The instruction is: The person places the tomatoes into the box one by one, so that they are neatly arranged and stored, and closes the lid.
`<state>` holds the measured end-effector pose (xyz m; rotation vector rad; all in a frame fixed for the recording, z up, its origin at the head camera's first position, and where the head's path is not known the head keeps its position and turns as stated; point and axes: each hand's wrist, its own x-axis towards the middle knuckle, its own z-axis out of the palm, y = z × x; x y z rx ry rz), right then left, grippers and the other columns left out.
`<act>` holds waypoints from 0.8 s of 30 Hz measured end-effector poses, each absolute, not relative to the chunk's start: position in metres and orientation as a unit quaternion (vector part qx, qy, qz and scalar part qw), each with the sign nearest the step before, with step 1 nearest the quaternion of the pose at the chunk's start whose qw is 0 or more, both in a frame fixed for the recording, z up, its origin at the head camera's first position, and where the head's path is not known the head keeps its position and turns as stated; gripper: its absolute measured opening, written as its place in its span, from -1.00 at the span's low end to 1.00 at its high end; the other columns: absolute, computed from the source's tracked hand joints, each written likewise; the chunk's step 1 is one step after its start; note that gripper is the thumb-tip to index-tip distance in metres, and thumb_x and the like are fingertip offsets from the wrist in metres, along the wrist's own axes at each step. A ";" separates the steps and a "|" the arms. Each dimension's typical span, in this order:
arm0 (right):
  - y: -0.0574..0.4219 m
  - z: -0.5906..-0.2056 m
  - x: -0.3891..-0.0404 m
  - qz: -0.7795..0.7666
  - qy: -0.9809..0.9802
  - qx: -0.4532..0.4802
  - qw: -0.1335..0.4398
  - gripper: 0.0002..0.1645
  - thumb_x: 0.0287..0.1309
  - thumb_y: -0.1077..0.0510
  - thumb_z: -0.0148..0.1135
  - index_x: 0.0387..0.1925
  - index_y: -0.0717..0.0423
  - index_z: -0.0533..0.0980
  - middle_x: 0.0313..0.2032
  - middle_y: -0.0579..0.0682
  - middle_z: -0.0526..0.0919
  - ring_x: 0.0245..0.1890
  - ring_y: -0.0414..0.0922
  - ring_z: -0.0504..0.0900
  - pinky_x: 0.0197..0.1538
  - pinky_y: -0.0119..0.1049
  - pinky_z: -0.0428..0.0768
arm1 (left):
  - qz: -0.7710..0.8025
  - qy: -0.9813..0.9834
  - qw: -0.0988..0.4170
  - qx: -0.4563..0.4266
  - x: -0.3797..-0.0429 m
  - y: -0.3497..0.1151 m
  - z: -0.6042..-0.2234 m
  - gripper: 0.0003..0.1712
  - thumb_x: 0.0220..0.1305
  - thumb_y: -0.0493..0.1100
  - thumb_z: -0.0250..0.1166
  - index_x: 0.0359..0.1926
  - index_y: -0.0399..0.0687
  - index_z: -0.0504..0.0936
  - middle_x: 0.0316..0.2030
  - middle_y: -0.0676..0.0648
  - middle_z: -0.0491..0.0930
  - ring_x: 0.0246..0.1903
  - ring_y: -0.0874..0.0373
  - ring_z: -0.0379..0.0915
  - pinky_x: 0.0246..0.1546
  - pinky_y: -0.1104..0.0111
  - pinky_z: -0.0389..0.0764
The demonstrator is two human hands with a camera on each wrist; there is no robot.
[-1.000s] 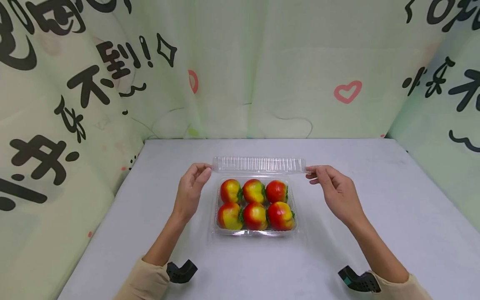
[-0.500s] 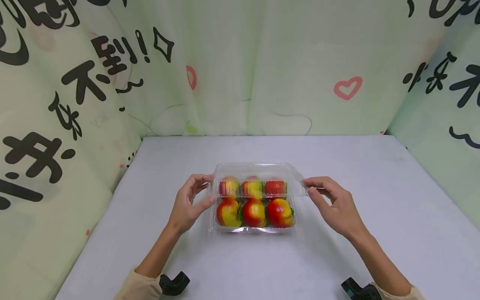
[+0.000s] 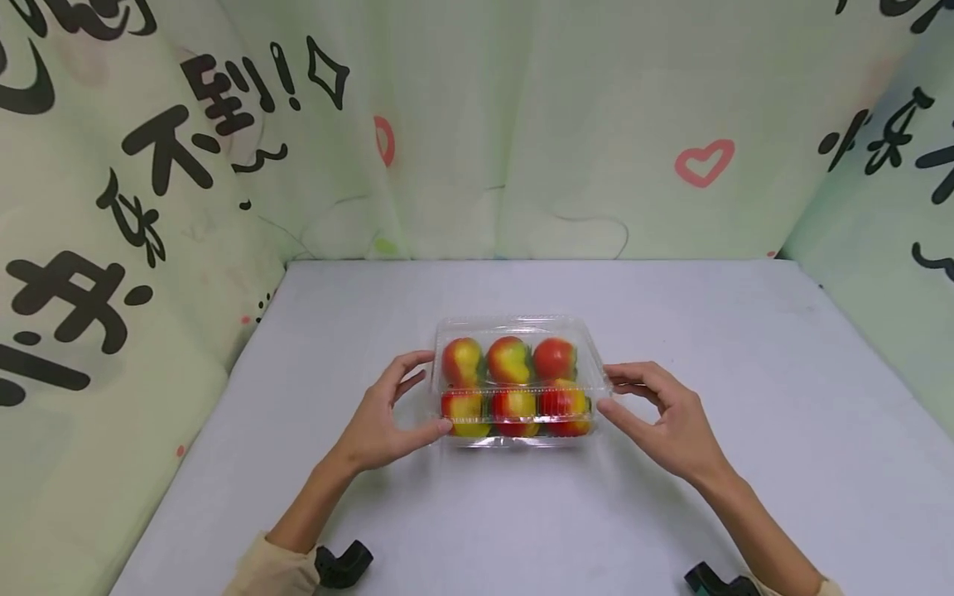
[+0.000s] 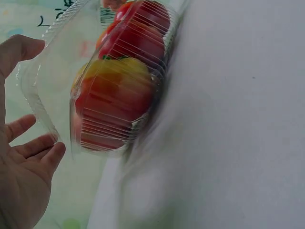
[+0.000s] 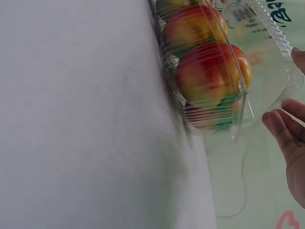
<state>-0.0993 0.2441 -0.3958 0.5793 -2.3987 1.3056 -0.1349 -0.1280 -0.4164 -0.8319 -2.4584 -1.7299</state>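
A clear plastic clamshell box sits on the table, holding several red-and-yellow fruits with green at one end. Its ribbed lid slants over them, and in the left wrist view the front of the lid stands apart from the base. My left hand holds the lid's left end, thumb at the front corner and fingers farther back. At the right end, my right hand holds the lid likewise between thumb and fingers. The right wrist view cuts off part of the right hand.
A white table carries the box near its middle. Behind it and along both sides hangs a pale green curtain with black lettering and red hearts. A black device is strapped at the left wrist, another at the right.
The lid has swung from standing up behind the fruits, forward and down over them. Both hands have come nearer and lower with it. The base has kept its place on the table.
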 end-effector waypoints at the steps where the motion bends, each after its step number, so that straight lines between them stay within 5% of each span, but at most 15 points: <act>1: 0.244 -0.397 -0.100 0.459 -0.846 0.207 0.176 -0.42 -0.02 0.44 0.50 0.10 0.22 0.60 0.00 0.05 0.68 -0.03 -0.30 0.65 0.12 -0.61 0.54 | -0.547 -0.793 0.010 -0.267 -0.135 -0.127 -0.417 -0.06 0.09 -0.11 0.51 0.45 -0.16 0.28 0.42 -0.13 0.33 0.44 -0.08 0.24 0.36 -0.03 0.39; 13: 0.244 -0.407 -0.101 0.429 -0.866 0.189 0.172 -0.36 -0.16 0.33 0.63 0.06 0.18 0.63 -0.04 0.01 0.70 -0.08 -0.19 0.65 0.10 -0.65 0.53 | -0.492 -0.818 0.038 -0.296 -0.143 -0.123 -0.424 0.02 0.03 -0.17 0.57 0.47 -0.20 0.27 0.43 -0.21 0.34 0.45 -0.10 0.24 0.35 -0.01 0.42; 24: 0.247 -0.414 -0.098 0.453 -0.865 0.177 0.119 -0.34 -0.06 0.33 0.58 0.14 0.20 0.55 0.07 0.04 0.66 0.03 -0.32 0.59 0.14 -0.61 0.52 | -0.504 -0.811 0.048 -0.294 -0.137 -0.121 -0.427 -0.13 0.12 -0.43 0.29 0.47 -0.22 0.24 0.44 -0.21 0.32 0.48 -0.13 0.18 0.34 -0.01 0.45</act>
